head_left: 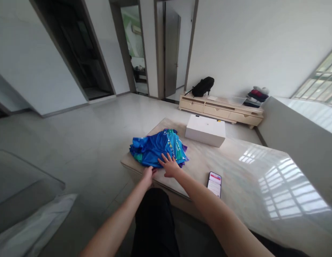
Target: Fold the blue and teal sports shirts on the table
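Note:
A pile of folded blue sports shirts (pixel 154 149) lies on the near left part of the marble-topped table (pixel 241 178). The top one is shiny blue with a lighter panel, white lettering and yellow marks; purple and green edges stick out from beneath. My right hand (pixel 169 166) rests on its near side, fingers spread flat over the cloth. At the near hem, my left hand (pixel 149 174) is closed with its fingers curled against the shirt's edge; the fingertips are partly hidden.
A phone (pixel 214 184) with a lit screen lies right of my right forearm. Behind it stands a white box (pixel 205 130). Against the far wall, a low wooden cabinet (pixel 216 110) carries a black backpack (pixel 203 86) and a stack of folded clothes (pixel 256 97).

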The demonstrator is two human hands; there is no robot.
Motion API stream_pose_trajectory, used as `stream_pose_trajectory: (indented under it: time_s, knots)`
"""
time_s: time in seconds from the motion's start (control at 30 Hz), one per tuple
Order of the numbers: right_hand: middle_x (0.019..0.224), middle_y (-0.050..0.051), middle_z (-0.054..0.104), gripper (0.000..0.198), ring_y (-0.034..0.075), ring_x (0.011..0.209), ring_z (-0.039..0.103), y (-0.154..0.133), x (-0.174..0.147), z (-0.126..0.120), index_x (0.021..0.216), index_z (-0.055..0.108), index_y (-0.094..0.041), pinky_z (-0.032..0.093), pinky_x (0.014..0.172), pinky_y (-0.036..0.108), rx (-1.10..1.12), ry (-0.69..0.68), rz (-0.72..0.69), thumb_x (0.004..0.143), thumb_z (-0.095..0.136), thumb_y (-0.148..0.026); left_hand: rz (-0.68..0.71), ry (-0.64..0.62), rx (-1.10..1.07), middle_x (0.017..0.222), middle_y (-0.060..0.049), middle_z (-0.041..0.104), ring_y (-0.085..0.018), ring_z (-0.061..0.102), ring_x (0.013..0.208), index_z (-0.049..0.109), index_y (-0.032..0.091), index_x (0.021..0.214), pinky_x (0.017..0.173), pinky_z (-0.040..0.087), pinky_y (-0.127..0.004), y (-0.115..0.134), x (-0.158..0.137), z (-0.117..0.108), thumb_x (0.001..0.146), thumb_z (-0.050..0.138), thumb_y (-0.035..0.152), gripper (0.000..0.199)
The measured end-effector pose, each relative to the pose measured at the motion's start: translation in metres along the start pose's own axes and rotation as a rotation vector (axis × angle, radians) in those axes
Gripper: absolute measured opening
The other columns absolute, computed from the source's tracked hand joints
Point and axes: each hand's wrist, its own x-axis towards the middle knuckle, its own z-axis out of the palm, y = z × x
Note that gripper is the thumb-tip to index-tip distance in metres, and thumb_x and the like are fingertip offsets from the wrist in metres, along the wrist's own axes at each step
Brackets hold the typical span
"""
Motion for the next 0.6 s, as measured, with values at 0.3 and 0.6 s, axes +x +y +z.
stream_pose_trajectory:
  time_s: [0.3,0.6]
  knots:
    - [0.133,0.011,0.070,0.059,0.026,0.126,0.066,0.049,-0.138,0.098,0.143,0.061,-0.018,0.050,0.111,0.045,0.686,0.191,0.190,0.086,0.049,-0.015,0.487,-0.167,0.503,0.143,-0.011,0.062,-0.033,0.046,0.144,0.074,0.025,0.121,0.127,0.028,-0.044,-0.025,0.016,-0.033,0.086,0.072,0.037,0.036]
    - [0.104,0.011,0.077,0.044,0.024,0.091,0.073,0.064,-0.332,0.141,0.129,0.068,-0.016,0.056,0.090,0.042,1.157,0.504,0.550,0.088,0.050,-0.023,0.832,0.018,1.244,0.172,-0.016,0.020,-0.044,0.009,0.159,0.035,0.020,0.162,0.124,0.002,-0.071,-0.054,0.135,0.032,0.091,0.065,0.047,0.082]
